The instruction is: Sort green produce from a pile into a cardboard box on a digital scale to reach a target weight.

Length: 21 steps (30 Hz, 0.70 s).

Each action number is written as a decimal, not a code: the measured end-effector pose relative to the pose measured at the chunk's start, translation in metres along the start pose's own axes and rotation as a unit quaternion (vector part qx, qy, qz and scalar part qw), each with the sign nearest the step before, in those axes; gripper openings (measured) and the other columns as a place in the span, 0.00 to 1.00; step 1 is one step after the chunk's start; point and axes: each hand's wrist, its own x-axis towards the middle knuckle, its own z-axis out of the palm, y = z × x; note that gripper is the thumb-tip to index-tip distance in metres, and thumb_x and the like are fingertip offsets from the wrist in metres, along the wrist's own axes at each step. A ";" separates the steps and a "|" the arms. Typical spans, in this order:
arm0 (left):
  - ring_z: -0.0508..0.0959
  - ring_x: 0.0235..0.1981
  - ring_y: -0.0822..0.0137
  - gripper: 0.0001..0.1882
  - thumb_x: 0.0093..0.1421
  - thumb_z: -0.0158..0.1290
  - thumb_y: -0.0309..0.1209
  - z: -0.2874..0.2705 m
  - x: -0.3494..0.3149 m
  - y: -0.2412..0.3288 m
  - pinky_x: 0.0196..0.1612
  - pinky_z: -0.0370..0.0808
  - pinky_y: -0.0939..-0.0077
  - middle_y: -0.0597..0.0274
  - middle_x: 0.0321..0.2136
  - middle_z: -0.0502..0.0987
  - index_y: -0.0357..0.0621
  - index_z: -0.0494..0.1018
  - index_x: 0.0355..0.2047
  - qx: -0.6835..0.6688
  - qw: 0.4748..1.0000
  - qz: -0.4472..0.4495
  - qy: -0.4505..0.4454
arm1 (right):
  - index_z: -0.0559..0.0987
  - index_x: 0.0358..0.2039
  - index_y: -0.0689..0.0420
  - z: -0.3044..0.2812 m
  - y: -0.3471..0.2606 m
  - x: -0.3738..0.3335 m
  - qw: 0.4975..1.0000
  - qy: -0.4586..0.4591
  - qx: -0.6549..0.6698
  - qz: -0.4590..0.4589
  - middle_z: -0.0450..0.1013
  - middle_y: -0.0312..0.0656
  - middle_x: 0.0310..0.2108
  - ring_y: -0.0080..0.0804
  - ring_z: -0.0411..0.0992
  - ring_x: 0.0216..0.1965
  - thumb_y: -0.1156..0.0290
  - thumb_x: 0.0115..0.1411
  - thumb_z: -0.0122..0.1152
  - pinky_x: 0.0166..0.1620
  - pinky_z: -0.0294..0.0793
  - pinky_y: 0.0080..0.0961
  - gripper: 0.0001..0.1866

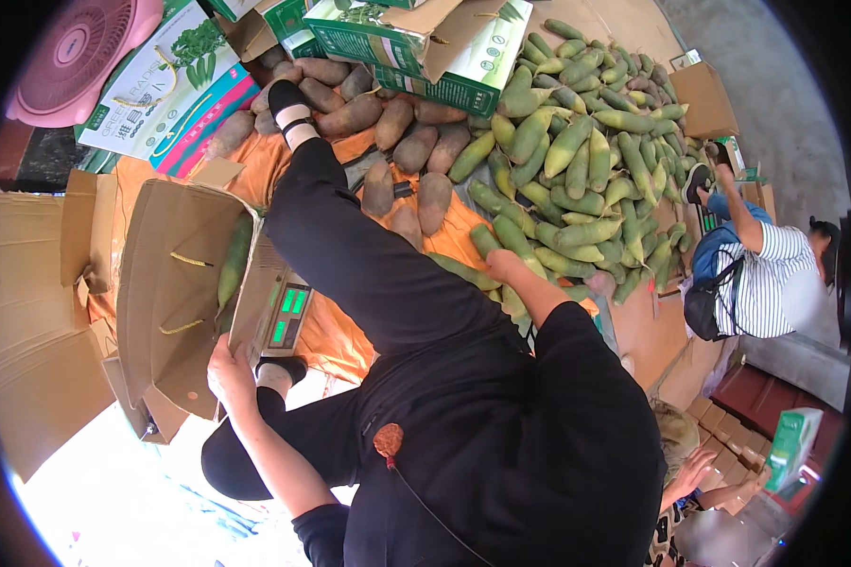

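Note:
A brown cardboard box [175, 312] stands open at my left, with one long green radish [234, 260] lying inside along its right wall. My left hand [231, 378] is closed on the box's near edge, close to the radish's thin tail. On my other side, my right hand [509, 268] reaches into the near edge of a big heap of green radishes [577, 189]. Its fingers are curled around a green radish [515, 242]; the palm side is hidden.
A scale with a lit green display [288, 314] sits beside the box. Dark, soil-covered roots [416, 148] lie on orange cloth past my leg. Printed cartons [425, 52] and a pink fan [76, 52] stand beyond. A person in a striped shirt [752, 274] crouches at right; another person's hands [695, 472] show lower right.

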 end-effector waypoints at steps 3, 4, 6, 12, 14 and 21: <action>0.77 0.34 0.46 0.11 0.55 0.50 0.26 0.001 -0.001 -0.002 0.37 0.72 0.58 0.47 0.30 0.78 0.44 0.74 0.39 -0.009 1.000 0.002 0.002 | 0.76 0.43 0.57 -0.011 0.003 -0.018 0.989 0.043 0.059 0.132 0.74 0.49 0.44 0.44 0.71 0.49 0.65 0.55 0.59 0.49 0.72 0.36 0.16; 0.77 0.34 0.46 0.11 0.55 0.50 0.26 0.002 0.000 -0.002 0.37 0.72 0.59 0.47 0.30 0.78 0.44 0.74 0.39 -0.015 1.000 0.005 0.006 | 0.76 0.43 0.57 -0.013 0.008 -0.020 0.988 0.041 0.060 0.134 0.74 0.49 0.44 0.44 0.71 0.49 0.65 0.55 0.59 0.49 0.72 0.36 0.16; 0.77 0.34 0.46 0.10 0.55 0.51 0.26 -0.001 -0.003 -0.001 0.37 0.72 0.59 0.47 0.30 0.78 0.44 0.74 0.39 -0.025 1.000 0.009 0.006 | 0.71 0.48 0.58 -0.017 0.022 -0.021 0.965 0.189 0.033 0.177 0.72 0.51 0.47 0.47 0.70 0.50 0.69 0.52 0.57 0.50 0.71 0.38 0.21; 0.77 0.34 0.46 0.11 0.55 0.50 0.26 0.001 0.000 -0.005 0.37 0.73 0.62 0.47 0.30 0.78 0.43 0.74 0.39 -0.020 1.000 0.004 -0.012 | 0.66 0.54 0.48 -0.028 0.037 -0.042 0.932 0.067 0.174 0.311 0.61 0.39 0.57 0.40 0.60 0.60 0.61 0.51 0.65 0.54 0.68 0.42 0.30; 0.77 0.34 0.46 0.11 0.54 0.50 0.25 0.001 0.001 -0.003 0.38 0.72 0.62 0.47 0.30 0.78 0.42 0.74 0.39 -0.019 1.000 0.013 -0.009 | 0.66 0.54 0.48 -0.012 0.050 -0.047 0.929 0.050 0.174 0.323 0.62 0.39 0.57 0.40 0.60 0.60 0.60 0.51 0.65 0.55 0.67 0.43 0.30; 0.77 0.37 0.45 0.14 0.53 0.50 0.25 -0.001 0.000 -0.008 0.39 0.72 0.60 0.43 0.32 0.77 0.41 0.73 0.42 -0.031 0.999 0.016 -0.008 | 0.67 0.55 0.48 -0.015 0.046 -0.059 0.934 0.055 0.166 0.312 0.64 0.42 0.56 0.41 0.63 0.57 0.56 0.45 0.70 0.55 0.66 0.44 0.37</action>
